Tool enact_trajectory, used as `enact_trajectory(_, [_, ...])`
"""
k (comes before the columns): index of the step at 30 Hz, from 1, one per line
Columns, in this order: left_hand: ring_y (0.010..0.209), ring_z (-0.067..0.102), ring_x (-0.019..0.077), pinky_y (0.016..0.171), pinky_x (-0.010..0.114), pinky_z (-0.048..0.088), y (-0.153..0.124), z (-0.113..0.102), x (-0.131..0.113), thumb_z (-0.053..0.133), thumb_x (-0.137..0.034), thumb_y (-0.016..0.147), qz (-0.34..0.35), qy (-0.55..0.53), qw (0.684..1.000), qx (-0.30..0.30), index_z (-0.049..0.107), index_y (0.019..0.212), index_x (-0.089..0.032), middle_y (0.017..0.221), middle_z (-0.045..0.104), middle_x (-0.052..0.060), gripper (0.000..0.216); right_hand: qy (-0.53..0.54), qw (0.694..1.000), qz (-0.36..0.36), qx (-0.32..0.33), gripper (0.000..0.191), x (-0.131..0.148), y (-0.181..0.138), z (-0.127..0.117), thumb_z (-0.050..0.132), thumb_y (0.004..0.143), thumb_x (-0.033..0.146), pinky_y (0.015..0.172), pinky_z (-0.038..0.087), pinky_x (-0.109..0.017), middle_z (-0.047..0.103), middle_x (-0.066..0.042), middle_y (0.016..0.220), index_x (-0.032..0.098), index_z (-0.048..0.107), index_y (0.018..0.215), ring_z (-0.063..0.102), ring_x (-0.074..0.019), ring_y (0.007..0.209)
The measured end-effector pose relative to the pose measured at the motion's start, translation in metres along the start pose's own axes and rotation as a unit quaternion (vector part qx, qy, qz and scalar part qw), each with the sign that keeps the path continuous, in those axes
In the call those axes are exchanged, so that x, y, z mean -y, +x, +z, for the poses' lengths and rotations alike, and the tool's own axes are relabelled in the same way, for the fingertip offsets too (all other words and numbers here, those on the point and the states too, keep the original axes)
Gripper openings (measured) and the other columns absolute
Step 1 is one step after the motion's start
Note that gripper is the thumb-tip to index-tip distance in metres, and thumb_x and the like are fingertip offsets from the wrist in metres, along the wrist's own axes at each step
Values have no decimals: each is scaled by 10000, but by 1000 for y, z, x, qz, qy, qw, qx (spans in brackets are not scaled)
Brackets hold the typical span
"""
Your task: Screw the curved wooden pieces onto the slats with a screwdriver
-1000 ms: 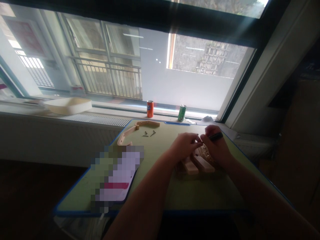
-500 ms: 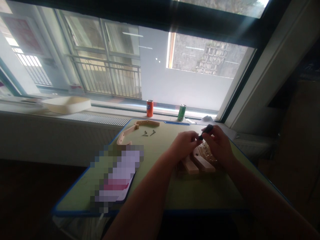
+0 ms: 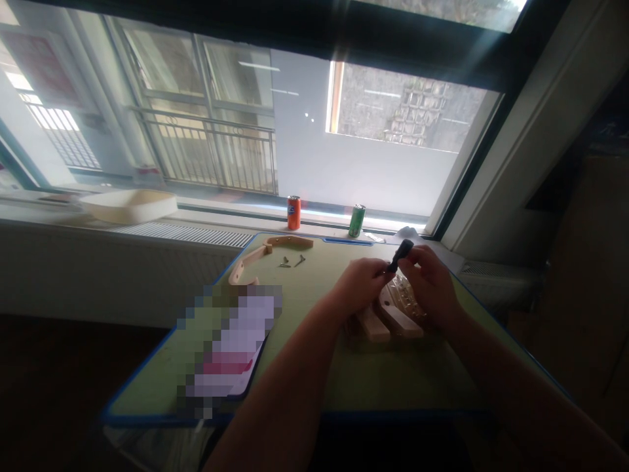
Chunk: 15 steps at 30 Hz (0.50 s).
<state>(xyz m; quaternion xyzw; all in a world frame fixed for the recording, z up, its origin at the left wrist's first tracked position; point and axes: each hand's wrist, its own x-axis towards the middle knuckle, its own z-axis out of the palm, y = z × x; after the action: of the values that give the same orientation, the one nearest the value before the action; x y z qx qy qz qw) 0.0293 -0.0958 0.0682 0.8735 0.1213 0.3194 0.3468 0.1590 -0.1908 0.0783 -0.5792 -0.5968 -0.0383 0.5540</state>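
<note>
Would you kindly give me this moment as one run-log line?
Right hand: grips black tool | Left hand: at tool's lower end | Near hands: wooden pieces | Table: screws

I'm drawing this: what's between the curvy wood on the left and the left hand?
In the head view, a few metal screws lie on the table between the curvy wood and the left hand.

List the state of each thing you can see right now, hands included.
Right hand: closed around the black tool.
Left hand: fingers at the tool's lower end; grip unclear.
Black tool: held at a slant.
Wooden pieces near the hands: lying down.
Clear wrap: crinkled.
Curved wooden parts: lying, farther left.
Screws: loose.
Orange can: upright.
Green can: upright.
Pale basin: open-topped.
</note>
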Motion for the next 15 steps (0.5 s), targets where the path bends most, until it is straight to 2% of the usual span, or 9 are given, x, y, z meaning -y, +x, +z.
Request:
enact_trajectory(4, [595,489,105,535,210,362,-3,-2,-7,533,-313,756,-17,10,1000,-14,634,887,-142,691,588,-2,238,55,998,33,-9,104,-5,-1,2,603,763,283,573,406,-241,471,1,812,199,544,776,461,-127,717])
enact_trajectory(7, [597,502,92,544,202,383,-4,-6,-14,522,-223,745,-38,-5,998,-59,624,970,-165,732,606,-2,254,145,985,82,-43,105,-9,-1,3,569,788,299,529,372,-225,455,28,722,207,526,814,432,-99,614])
enact_trajectory(9, [544,482,79,519,196,376,-5,-9,-19,486,-221,775,-46,-7,994,-95,628,970,-181,661,585,-18,244,213,967,106,-88,100,-12,0,3,516,812,309,500,351,-219,460,32,703,210,524,824,424,-92,575])
enact_trajectory(11, [513,463,77,509,198,372,-6,-12,-21,460,-230,802,-45,28,986,-160,635,959,-195,605,554,-29,237,271,948,122,-111,114,-16,3,3,466,818,304,485,347,-223,499,20,728,207,524,803,446,-95,571])
enact_trajectory(13, [571,495,87,557,211,396,-6,-14,-20,460,-212,810,-36,106,966,-233,639,963,-204,679,585,-13,235,296,941,139,-91,145,-19,4,3,423,815,294,480,349,-230,541,8,719,200,521,765,466,-102,558])
enact_trajectory(15, [699,538,112,638,234,421,-6,-14,-17,471,-187,808,-32,189,944,-269,642,975,-209,825,614,16,240,281,946,157,-41,195,-20,4,4,394,815,294,481,350,-236,558,2,654,191,518,705,465,-106,530])
